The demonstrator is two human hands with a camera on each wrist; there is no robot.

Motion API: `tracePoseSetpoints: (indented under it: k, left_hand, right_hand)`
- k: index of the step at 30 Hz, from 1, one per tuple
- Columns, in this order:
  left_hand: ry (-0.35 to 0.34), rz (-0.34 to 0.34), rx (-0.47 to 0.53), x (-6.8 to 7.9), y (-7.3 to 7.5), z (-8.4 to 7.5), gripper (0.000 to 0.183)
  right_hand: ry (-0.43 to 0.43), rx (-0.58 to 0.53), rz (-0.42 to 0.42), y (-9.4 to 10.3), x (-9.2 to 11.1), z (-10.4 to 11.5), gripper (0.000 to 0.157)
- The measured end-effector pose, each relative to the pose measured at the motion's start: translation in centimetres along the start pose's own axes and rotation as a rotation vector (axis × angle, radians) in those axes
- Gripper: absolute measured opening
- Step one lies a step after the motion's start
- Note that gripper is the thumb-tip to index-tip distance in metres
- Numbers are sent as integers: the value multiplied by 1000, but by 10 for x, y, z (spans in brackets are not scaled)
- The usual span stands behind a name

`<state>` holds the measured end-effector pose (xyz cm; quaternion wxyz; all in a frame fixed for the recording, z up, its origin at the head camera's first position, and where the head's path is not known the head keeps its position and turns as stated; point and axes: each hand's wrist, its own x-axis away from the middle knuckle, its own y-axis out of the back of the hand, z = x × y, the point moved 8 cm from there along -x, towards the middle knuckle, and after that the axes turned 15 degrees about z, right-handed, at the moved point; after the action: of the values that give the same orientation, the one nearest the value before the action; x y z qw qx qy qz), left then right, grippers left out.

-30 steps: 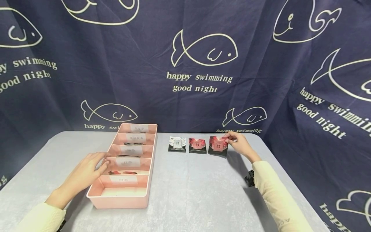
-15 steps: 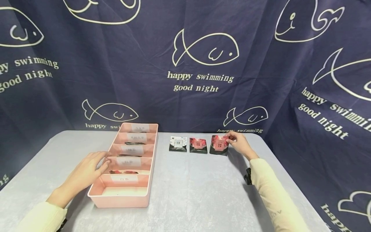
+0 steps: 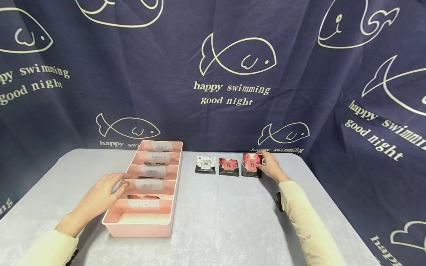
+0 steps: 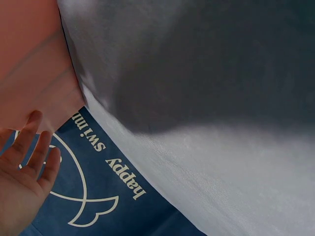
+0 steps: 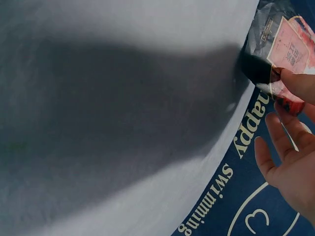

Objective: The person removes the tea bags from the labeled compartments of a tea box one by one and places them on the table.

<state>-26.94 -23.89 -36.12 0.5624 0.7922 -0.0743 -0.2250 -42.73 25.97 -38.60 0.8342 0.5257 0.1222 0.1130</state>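
At the back right of the table, my right hand (image 3: pixel 271 167) pinches the right edge of a red and black tea sachet (image 3: pixel 249 164) between thumb and fingers. The right wrist view shows this sachet (image 5: pixel 290 46) tilted off the table surface. To its left lie a second red tea sachet (image 3: pixel 228 166) and a white and black one (image 3: pixel 205 164). My left hand (image 3: pixel 98 201) rests at the left side of a long pink divided box (image 3: pixel 139 231). Its fingers are loosely extended against the rim, holding nothing; in the left wrist view they touch the pink wall.
The box has several labelled compartments; the front one (image 3: pixel 144 218) shows a bare floor. A red sachet (image 3: pixel 143 196) lies in the compartment behind it, and dark packets sit further back. A blue fish-print curtain (image 3: pixel 233 122) borders the grey table (image 3: pixel 226 221).
My right hand's fingers have shifted left over the right sachet's edge, which now stands slightly more raised. The left hand stays at the box. The head view has drifted slightly.
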Motion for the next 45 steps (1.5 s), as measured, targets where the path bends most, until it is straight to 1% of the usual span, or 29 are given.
tracePoseSetpoints:
  k: [11, 14, 17, 20, 25, 28, 33, 40, 45]
  left_hand:
    - [37, 30, 17, 0, -2, 1, 26]
    - [36, 28, 15, 0, -2, 1, 25]
    - [35, 29, 16, 0, -2, 1, 25]
    - [32, 30, 19, -1, -2, 1, 25]
    - [16, 12, 8, 0, -1, 1, 25]
    - [7, 3, 1, 0, 0, 0, 24]
    - [11, 7, 5, 0, -1, 0, 24]
    - [16, 10, 6, 0, -1, -1, 25]
    - [23, 13, 8, 0, -1, -1, 25]
  right_hand:
    - [-99, -7, 102, -11, -1, -4, 50]
    - [-115, -11, 125, -13, -1, -5, 49]
    - [-112, -14, 127, -13, -1, -3, 48]
    - [-85, -23, 109, -10, -1, 0, 46]
    - [-5, -45, 78, -5, -1, 10, 42]
    - [26, -45, 80, -4, 0, 17, 42]
    - [60, -25, 87, -6, 1, 29, 40]
    - [147, -15, 89, -10, 4, 57, 36]
    - [215, 20, 97, -16, 5, 80, 34]
